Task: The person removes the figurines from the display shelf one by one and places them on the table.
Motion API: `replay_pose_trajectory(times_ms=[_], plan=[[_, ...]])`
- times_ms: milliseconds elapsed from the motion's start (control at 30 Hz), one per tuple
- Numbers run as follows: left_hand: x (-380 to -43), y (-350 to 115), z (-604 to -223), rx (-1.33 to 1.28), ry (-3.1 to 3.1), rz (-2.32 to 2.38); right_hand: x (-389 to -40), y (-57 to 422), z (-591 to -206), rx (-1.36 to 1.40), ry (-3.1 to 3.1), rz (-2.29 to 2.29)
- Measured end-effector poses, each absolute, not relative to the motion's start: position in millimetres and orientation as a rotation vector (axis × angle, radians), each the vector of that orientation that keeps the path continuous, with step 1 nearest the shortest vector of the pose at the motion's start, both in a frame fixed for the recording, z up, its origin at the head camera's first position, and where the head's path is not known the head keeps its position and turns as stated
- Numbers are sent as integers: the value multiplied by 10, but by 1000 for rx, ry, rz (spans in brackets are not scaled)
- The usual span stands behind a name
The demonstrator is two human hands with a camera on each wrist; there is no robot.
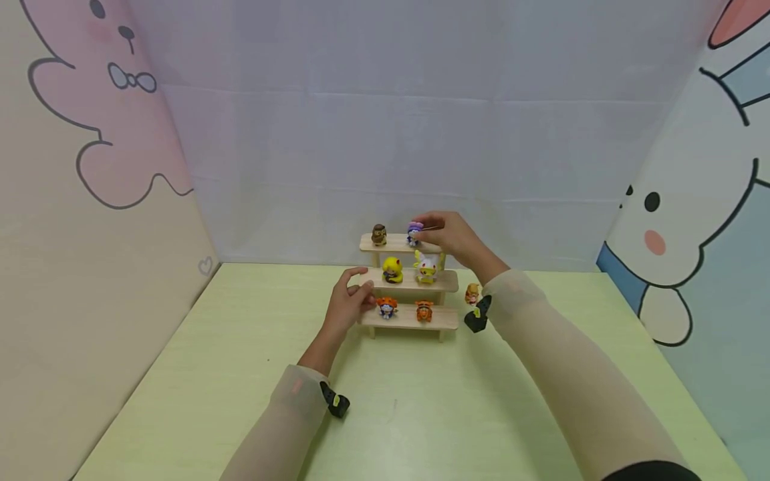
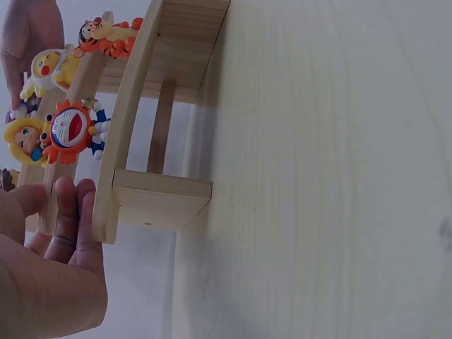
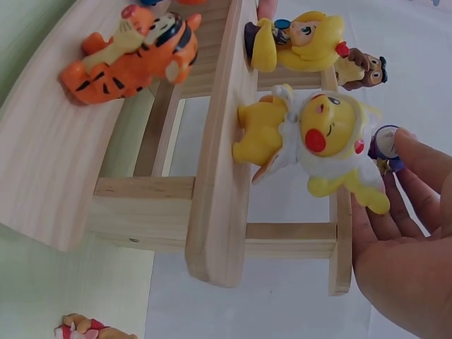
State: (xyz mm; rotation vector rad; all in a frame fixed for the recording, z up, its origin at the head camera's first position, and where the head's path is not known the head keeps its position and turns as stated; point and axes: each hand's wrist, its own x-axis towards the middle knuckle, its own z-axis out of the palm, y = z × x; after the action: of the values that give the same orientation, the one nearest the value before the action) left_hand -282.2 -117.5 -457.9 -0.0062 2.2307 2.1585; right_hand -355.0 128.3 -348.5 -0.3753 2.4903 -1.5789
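A three-tier wooden display stand (image 1: 444, 319) holds small figurines, two to a tier. My right hand (image 1: 452, 235) pinches a purple-and-white figurine (image 1: 414, 231) at the right of the top tier; fingers partly cover it. My left hand (image 1: 350, 300) grips the stand's left end around the middle tier, thumb and fingers at the board. A brown owl figurine (image 1: 378, 234) stands top left. On the middle tier are a yellow-haired figurine (image 1: 392, 269) and a yellow Pikachu in a white hood (image 3: 321, 131). Below sit a blue-and-white figurine in an orange crab hat (image 2: 69, 133) and an orange tiger (image 3: 134, 60).
To the right of the stand, a small yellow-and-red figurine (image 1: 472, 293) lies on the pale green table (image 1: 240, 361), close to my right wrist camera. A white cloth backdrop (image 1: 337, 133) hangs behind. Side panels with cartoon animals (image 1: 674, 254) flank the table.
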Motion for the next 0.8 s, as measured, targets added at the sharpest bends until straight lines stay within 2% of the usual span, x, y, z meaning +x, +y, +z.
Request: replay_pose_trajectory(times_ms=[533,800], plan=[[-2819,-1164,-4659,4,2280,2181,-3563,1473,-3581,-448,2416,-1662],[-2826,-1183,-4644,5,2239,2167,-3533,1536,-3595,-379,2282,-1794]])
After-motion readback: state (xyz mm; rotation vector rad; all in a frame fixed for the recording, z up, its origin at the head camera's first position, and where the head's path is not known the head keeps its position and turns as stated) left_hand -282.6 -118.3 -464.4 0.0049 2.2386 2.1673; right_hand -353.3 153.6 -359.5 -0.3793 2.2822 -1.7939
